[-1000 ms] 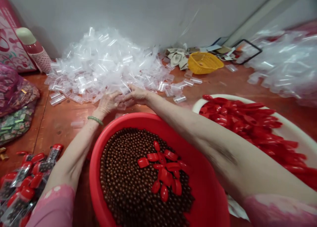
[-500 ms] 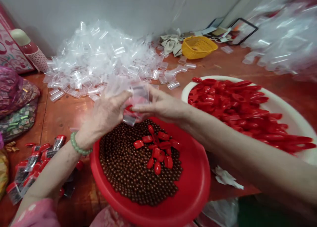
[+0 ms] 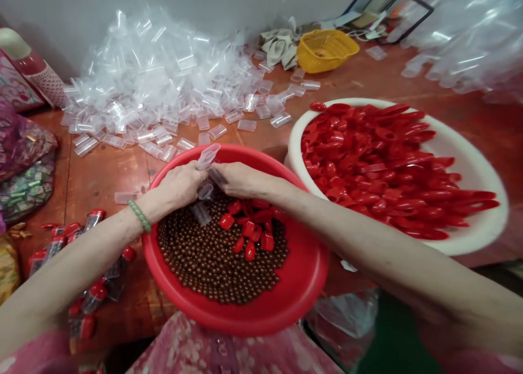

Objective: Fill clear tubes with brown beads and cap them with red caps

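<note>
My left hand (image 3: 183,184) is closed on a few clear plastic cases (image 3: 209,155), which stick out above and below its fingers. Close beside it, my right hand (image 3: 237,179) curls over the far part of a red basin (image 3: 306,279). A clear case with a dark look (image 3: 218,173) shows at its fingertips, and the rest of that grip is hidden. Under both hands the basin holds many small, shiny brown balls (image 3: 220,270). Several red caps (image 3: 250,230) lie on the balls, near my right wrist.
A white basin (image 3: 486,221) of red caps stands to the right. Loose clear cases (image 3: 163,85) are heaped by the wall. Filled, red-capped cases (image 3: 96,295) lie at left, near bags of wrapped pieces (image 3: 28,183). A yellow basket (image 3: 327,50) sits at the back.
Both hands have come down from above the basin's far rim to the brown balls. The red piece seen between them before no longer shows. The view has shifted.
</note>
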{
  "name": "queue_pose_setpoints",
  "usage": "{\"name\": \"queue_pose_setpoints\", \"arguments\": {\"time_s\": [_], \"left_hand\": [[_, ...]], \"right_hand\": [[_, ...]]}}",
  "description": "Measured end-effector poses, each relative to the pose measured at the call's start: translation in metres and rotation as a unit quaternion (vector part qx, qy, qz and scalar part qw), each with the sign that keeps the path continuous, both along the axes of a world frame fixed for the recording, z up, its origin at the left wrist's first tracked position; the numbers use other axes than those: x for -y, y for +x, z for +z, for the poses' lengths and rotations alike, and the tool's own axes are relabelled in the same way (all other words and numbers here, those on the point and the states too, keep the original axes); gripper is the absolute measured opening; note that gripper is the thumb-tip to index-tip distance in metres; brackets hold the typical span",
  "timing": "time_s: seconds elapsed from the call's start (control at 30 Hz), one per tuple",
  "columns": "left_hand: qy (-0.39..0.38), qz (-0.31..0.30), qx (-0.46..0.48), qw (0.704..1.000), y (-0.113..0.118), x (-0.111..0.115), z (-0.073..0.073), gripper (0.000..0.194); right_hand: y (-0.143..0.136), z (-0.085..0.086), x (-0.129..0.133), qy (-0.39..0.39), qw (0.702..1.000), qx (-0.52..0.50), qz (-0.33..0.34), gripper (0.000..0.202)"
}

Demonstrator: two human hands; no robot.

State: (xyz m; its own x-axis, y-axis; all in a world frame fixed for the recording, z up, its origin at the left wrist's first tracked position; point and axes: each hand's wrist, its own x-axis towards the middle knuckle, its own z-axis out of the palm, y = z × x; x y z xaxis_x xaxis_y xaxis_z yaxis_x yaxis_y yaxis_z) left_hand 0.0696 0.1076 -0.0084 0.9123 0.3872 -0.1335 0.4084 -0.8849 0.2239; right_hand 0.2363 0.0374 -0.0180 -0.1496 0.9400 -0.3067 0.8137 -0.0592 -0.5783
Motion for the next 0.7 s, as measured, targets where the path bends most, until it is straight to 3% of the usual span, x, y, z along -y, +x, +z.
{"name": "queue_pose_setpoints", "arguments": {"time_s": [0.23, 0.4, 0.5, 0.6, 0.7], "left_hand": [[-0.17, -0.011, -0.2, 0.965, 0.004, 0.004, 0.012, 0.032], [-0.249, -0.049, -0.232, 0.939, -0.016, 0.019, 0.021, 0.029], [-0.304, -0.088, -0.228, 0.921, -0.024, 0.022, 0.027, 0.034], [-0.288, -0.101, -0.207, 0.929, -0.02, 0.017, 0.032, 0.034], [-0.197, -0.068, -0.178, 0.962, -0.01, 0.009, 0.033, 0.034]], "right_hand": [[-0.015, -0.006, 0.016, -0.129, 0.989, 0.007, 0.068, 0.032], [-0.032, 0.005, 0.051, -0.14, 0.983, 0.004, 0.118, 0.043], [-0.029, 0.017, 0.056, -0.154, 0.972, -0.02, 0.176, 0.042], [-0.018, 0.024, 0.047, -0.142, 0.968, -0.052, 0.201, 0.035], [-0.005, 0.021, 0.03, -0.052, 0.985, -0.013, 0.165, 0.035]]}}
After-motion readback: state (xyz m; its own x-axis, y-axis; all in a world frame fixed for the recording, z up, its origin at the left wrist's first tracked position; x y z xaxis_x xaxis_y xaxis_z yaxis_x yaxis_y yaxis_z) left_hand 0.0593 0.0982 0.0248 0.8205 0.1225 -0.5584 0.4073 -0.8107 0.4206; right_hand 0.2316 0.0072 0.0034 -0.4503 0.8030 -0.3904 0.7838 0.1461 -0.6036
